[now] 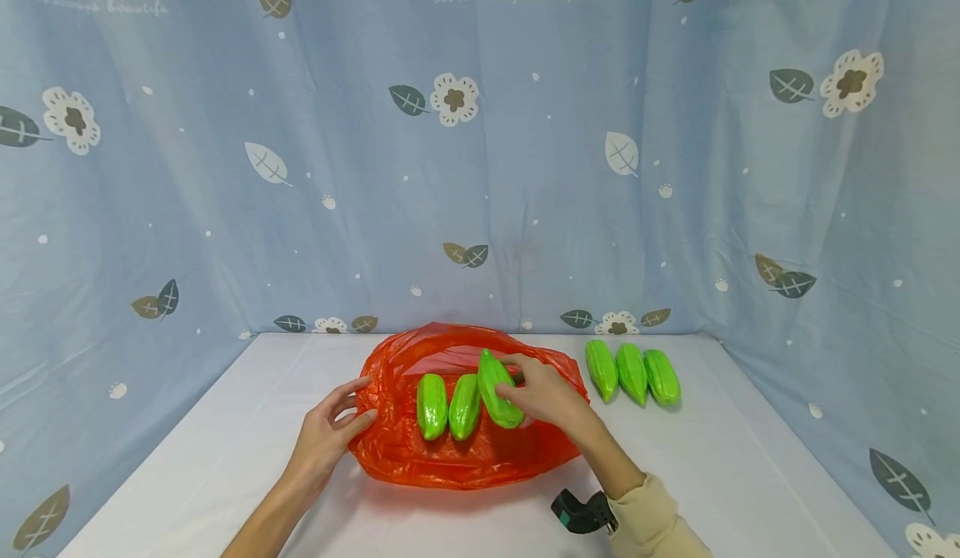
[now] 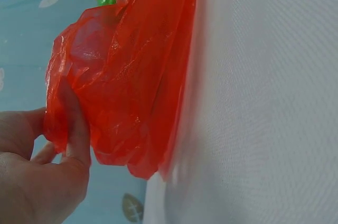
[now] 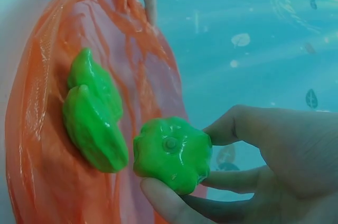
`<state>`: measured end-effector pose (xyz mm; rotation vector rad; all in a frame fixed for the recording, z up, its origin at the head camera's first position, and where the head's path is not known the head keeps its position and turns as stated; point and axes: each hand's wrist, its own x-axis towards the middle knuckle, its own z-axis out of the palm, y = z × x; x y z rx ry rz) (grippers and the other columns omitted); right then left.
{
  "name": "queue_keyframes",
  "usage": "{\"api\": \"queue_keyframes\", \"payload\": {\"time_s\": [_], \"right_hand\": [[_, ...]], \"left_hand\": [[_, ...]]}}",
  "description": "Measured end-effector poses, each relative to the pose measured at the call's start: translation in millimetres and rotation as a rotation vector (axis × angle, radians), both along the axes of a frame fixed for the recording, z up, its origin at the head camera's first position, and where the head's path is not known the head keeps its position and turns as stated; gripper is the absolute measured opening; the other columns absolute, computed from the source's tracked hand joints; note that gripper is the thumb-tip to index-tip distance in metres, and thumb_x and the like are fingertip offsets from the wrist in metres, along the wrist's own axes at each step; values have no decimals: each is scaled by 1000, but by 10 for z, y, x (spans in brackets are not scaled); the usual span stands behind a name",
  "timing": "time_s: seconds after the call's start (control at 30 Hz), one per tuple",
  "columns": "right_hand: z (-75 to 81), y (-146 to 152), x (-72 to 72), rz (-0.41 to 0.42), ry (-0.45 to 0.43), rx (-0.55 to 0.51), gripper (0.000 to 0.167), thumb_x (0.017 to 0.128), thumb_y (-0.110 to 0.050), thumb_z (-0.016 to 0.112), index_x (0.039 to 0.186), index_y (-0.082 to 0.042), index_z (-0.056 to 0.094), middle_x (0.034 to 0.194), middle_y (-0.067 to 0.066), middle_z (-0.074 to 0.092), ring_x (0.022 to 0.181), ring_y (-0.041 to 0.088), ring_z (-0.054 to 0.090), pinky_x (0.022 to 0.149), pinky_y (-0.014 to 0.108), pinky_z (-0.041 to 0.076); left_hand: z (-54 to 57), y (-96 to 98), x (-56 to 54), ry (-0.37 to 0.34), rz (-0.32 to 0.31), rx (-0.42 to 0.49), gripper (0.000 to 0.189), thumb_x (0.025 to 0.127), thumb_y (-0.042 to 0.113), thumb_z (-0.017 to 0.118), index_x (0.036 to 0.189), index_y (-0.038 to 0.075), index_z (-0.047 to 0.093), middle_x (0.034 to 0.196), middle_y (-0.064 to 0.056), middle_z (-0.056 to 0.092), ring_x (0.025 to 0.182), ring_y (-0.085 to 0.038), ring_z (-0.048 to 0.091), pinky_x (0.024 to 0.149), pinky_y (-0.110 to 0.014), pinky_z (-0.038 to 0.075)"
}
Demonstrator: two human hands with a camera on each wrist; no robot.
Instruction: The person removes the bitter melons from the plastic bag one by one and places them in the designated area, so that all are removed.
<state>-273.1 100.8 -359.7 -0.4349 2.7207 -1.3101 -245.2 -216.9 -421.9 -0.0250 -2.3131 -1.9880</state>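
Note:
A red plastic bag lies spread on the table with its mouth open. My left hand pinches the bag's left edge, thumb on one side of the film and fingers on the other in the left wrist view. My right hand holds a glossy green ridged gourd between thumb and fingers, tilted over the right part of the bag. Its lobed end and stem nub face the camera in the right wrist view. Two similar gourds, a left one and a middle one, lie side by side on the bag.
Three more green gourds stand in a row on the white table, right of the bag. A blue patterned curtain closes off the back and sides. A black device sits by the right sleeve.

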Motion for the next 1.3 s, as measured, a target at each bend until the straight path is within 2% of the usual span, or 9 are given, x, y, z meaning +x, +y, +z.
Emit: {"api": "queue_keyframes", "payload": {"time_s": [0.17,0.33,0.47,0.57,0.67,0.8,0.9,1.1,1.3], "right_hand": [[21,76,80,-43,9,2,52,91,-20,67,141,-13,51,119,17,64,68,14,64,56,34,58],[38,174,144,-64,39,15,51,90,-19,67,138,-12,52,117,15,65,79,15,64,56,32,58],[65,255,191,-71,53,22,51,91,-18,67,139,-9,51,117,16,65,72,15,64,54,32,57],[87,315,219,-76,55,17,50,91,-16,66,138,-8,51,114,16,64,72,16,63,54,32,57],[102,394,244,-84,65,31,49,91,-17,65,137,-8,52,113,14,64,81,18,62,56,31,57],[119,533,279,-86,85,61,49,92,-20,64,138,-9,52,115,12,64,93,21,61,66,30,56],[110,634,291,-90,86,56,50,92,-20,64,139,-8,51,115,13,64,94,22,61,66,31,56],[95,808,311,-74,51,-4,52,93,-19,64,141,-8,47,117,20,61,91,24,63,54,34,58],[119,980,365,-98,49,9,55,93,-19,64,143,-6,45,117,24,62,90,24,66,54,33,58]], "left_hand": [[3,-2,0,-3,-1,2,55,90,21,72,140,19,50,128,-14,54,97,-4,68,74,-27,58],[8,-4,6,-5,-5,8,55,90,21,72,140,19,50,127,-15,54,96,-5,68,73,-29,59],[9,-2,7,-1,-7,9,55,90,20,72,140,18,50,126,-16,55,95,-5,69,72,-29,59],[7,0,6,3,-6,8,55,90,19,72,140,18,50,127,-16,54,96,-5,69,73,-28,59],[6,3,6,4,-4,7,55,90,19,72,140,18,50,128,-16,54,96,-5,68,74,-28,59],[9,5,7,4,-3,3,55,90,20,72,140,18,51,128,-16,54,96,-5,68,74,-27,58],[11,6,7,5,-3,0,55,89,20,72,140,18,51,128,-16,54,96,-5,68,74,-26,58],[11,13,2,0,-4,5,55,90,21,72,140,18,50,130,-17,54,97,-6,68,75,-26,58],[10,12,6,-15,2,6,56,89,22,73,140,20,50,130,-16,54,97,-6,68,74,-27,59]]}}
